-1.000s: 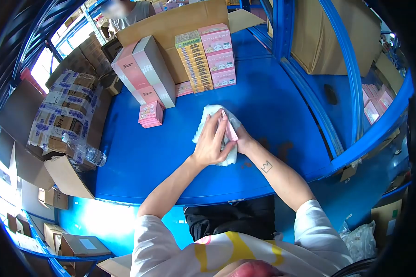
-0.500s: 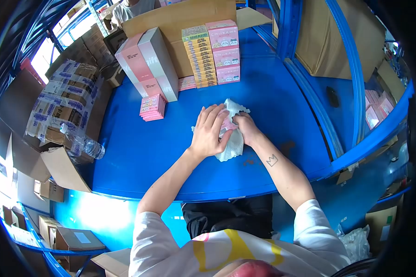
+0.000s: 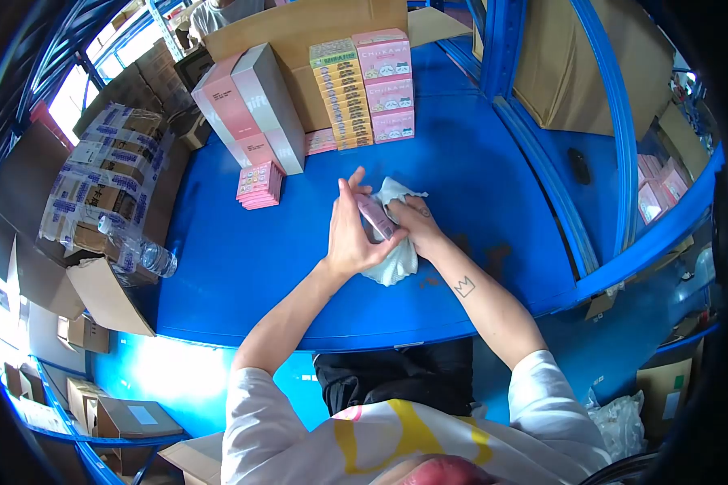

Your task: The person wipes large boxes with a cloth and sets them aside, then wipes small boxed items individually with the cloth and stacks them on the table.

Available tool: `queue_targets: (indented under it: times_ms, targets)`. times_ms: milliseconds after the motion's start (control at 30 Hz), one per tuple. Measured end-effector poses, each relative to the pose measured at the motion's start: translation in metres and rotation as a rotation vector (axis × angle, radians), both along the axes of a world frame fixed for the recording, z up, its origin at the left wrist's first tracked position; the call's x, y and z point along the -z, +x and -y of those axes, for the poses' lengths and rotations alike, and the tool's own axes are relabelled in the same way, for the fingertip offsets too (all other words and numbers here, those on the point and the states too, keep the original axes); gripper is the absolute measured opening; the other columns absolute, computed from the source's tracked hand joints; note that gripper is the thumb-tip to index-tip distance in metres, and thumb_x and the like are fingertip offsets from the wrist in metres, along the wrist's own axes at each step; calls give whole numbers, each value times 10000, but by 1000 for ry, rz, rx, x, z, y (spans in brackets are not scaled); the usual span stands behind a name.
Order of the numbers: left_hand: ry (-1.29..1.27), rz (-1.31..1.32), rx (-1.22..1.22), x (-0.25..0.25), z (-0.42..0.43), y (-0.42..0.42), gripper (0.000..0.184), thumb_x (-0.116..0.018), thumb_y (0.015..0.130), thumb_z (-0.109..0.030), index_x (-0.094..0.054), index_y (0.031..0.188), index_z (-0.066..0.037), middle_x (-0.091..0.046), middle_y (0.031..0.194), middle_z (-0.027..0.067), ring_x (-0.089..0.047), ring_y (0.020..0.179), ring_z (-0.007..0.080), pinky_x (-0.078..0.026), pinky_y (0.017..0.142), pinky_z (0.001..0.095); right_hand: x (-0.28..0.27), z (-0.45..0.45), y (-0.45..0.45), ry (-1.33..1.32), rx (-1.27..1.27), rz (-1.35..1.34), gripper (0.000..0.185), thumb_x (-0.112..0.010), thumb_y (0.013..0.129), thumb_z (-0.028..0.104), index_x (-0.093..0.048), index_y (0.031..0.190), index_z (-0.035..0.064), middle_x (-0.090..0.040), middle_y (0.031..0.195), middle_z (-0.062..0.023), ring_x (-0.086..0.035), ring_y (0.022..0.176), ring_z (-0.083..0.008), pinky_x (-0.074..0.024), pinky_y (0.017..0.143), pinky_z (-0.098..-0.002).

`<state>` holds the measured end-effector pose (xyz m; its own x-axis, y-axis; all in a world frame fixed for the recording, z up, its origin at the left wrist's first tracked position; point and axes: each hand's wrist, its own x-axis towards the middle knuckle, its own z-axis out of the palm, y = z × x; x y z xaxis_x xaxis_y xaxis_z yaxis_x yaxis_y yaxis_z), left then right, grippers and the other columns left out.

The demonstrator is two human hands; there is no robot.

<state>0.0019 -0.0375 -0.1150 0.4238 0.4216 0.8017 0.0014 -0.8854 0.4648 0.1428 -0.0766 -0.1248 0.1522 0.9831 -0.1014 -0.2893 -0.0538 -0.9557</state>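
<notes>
My left hand (image 3: 349,234) grips a small pink box (image 3: 374,216) between its thumb and palm, its fingers pointing up and away. The box is tilted on edge, one narrow side facing me. Beside it, my right hand (image 3: 417,223) holds a crumpled white cloth (image 3: 394,269), which drapes under and around both hands on the blue table (image 3: 299,299). The right fingertips are partly hidden in the cloth, close to the box. To the left of my hands stands a short stack of flat pink packs (image 3: 259,185).
Tall pink-and-grey gift boxes (image 3: 255,109), a stack of yellow boxes (image 3: 341,93) and pink boxes (image 3: 388,85) stand at the back before a cardboard flap. An open carton (image 3: 109,295) and a plastic bottle (image 3: 155,257) are at left. A blue rack post (image 3: 505,52) rises at right.
My left hand has turned the pink box up on edge, and its fingers have lifted off the top. My right hand has shifted slightly with the cloth. The view has moved a little.
</notes>
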Motion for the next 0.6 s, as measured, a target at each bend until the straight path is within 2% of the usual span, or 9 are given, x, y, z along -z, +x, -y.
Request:
queue_targets:
  times_ms: [100, 233, 267, 400, 600]
  targets:
    - [102, -91, -71, -4, -3, -3, 930, -743, 813, -301, -187, 1523, -75, -342, 1476, 252, -437, 1286, 427, -387, 1059, 540, 4, -2, 1, 75, -47, -138, 388, -408, 981, 284, -561, 1197, 0, -599, 1107, -121, -609, 929, -153, -510, 702, -259]
    - [342, -491, -222, -1, -9, -4, 749, -645, 876, -389, -347, 1444, -2, -398, 1449, 236, -432, 1305, 411, -315, 1108, 546, -13, 11, -5, 87, -53, -441, 394, -448, 965, 284, -559, 1192, -19, -587, 1121, -145, -593, 988, -181, -504, 732, -293]
    - [341, -491, -221, -1, -8, -4, 749, -645, 876, -389, -347, 1444, -2, -398, 1449, 236, -432, 1305, 411, -315, 1108, 546, -11, 10, -4, 86, -51, -441, 394, -448, 965, 284, -559, 1192, -19, -587, 1121, -145, -593, 988, -181, -504, 732, -293]
    - [264, -499, -206, 1, -4, 0, 657, -624, 895, -353, -412, 1406, 1, -423, 1445, 210, -403, 1336, 408, -284, 1123, 558, -1, 0, 1, -75, 158, 22, 367, -458, 960, 254, -558, 1184, -20, -591, 1113, -151, -603, 983, -198, -507, 749, -312]
    - [209, -452, -173, 3, -3, 1, 634, -612, 912, -343, -413, 1407, -1, -417, 1450, 210, -394, 1343, 402, -300, 1105, 586, -5, 2, 0, -68, 200, 221, 360, -454, 961, 245, -551, 1182, -22, -595, 1120, -154, -617, 962, -197, -518, 754, -296]
